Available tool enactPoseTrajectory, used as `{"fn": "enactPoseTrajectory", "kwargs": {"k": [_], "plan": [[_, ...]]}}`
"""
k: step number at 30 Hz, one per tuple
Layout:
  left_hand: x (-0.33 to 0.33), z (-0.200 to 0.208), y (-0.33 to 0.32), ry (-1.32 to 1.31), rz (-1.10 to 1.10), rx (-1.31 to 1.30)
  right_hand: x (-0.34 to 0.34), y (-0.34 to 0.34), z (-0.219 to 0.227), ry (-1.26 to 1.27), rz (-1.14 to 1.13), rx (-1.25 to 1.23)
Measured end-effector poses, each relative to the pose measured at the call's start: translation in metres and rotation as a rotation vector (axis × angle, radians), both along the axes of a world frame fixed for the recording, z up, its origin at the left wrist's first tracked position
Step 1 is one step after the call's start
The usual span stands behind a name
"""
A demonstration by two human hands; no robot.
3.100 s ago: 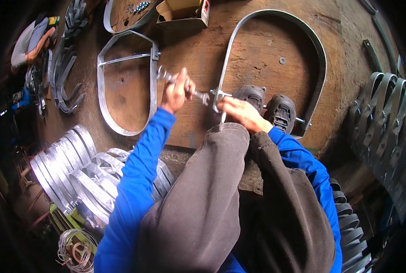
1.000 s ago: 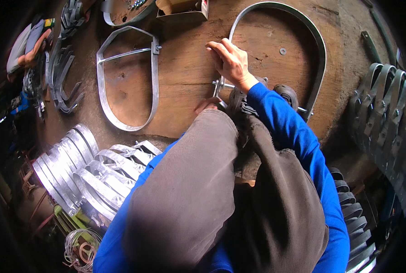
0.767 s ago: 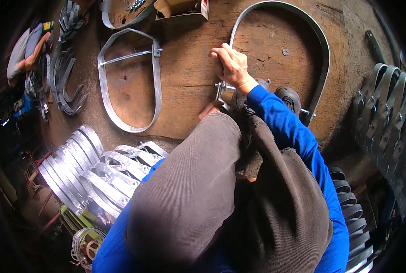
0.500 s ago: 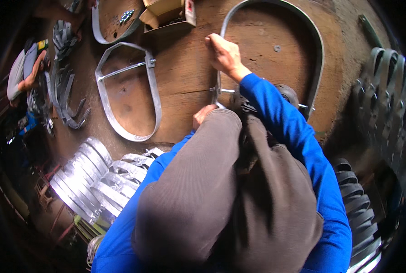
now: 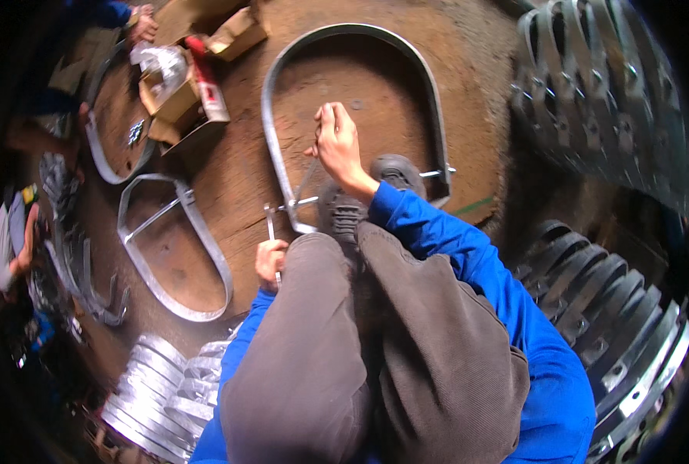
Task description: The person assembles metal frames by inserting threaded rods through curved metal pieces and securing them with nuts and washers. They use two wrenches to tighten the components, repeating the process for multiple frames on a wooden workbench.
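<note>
A large grey metal strap bent into a U [image 5: 435, 100] lies on the wooden board, with a threaded rod [image 5: 308, 201] across its two ends. My left hand [image 5: 271, 261] is closed on a spanner [image 5: 269, 220], whose head is by the rod's left end, outside the strap. Inside the curve, my right hand [image 5: 338, 147] is closed above the rod. A thin grey metal tool [image 5: 304, 182] slants down from it toward the rod's left end; its kind is unclear. My dark shoes [image 5: 397, 170] rest inside the strap near the rod.
Left on the board [image 5: 240, 185] lies a smaller strap loop with a crossbar [image 5: 224, 271]. Beyond it are cardboard boxes [image 5: 176, 100] and small bolts [image 5: 136, 131]. Another person's hand [image 5: 142, 27] shows top left. Curved straps are stacked right [image 5: 592, 309] and lower left [image 5: 147, 387].
The view has shifted, bringing more of the right-hand stacks in. My right hand has moved from the strap's left side to inside its curve. The spanner in my left hand now shows.
</note>
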State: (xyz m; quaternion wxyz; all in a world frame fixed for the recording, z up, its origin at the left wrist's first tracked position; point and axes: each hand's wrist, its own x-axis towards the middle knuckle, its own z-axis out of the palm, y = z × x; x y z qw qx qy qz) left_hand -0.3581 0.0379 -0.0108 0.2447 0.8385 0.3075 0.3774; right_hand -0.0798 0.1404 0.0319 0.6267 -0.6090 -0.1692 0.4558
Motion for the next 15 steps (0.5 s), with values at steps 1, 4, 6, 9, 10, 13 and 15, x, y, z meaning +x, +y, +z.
{"fn": "enactPoseTrajectory", "kwargs": {"k": [1,4,6,9,10,13,15], "plan": [[-0.003,0.002,-0.003,-0.066,0.079,-0.140,0.017,-0.002,0.006,0.068,-0.019,0.046],[0.016,0.057,0.026,-0.137,0.383,-0.533,0.070,-0.006,0.052,0.181,-0.065,0.241],[0.067,0.093,0.068,-0.196,0.453,-0.819,0.121,-0.031,0.078,0.137,-0.173,0.292],[0.133,0.111,0.115,-0.188,0.246,-1.123,0.183,-0.088,0.086,0.248,-0.182,0.528],[0.167,0.112,0.121,-0.164,0.174,-1.242,0.194,-0.111,0.086,0.207,-0.176,0.567],[0.251,0.099,0.133,-0.064,-0.077,-1.395,0.203,-0.162,0.075,0.001,-0.234,0.475],[0.298,0.076,0.127,-0.030,-0.116,-1.466,0.196,-0.183,0.063,-0.006,-0.303,0.478]]}}
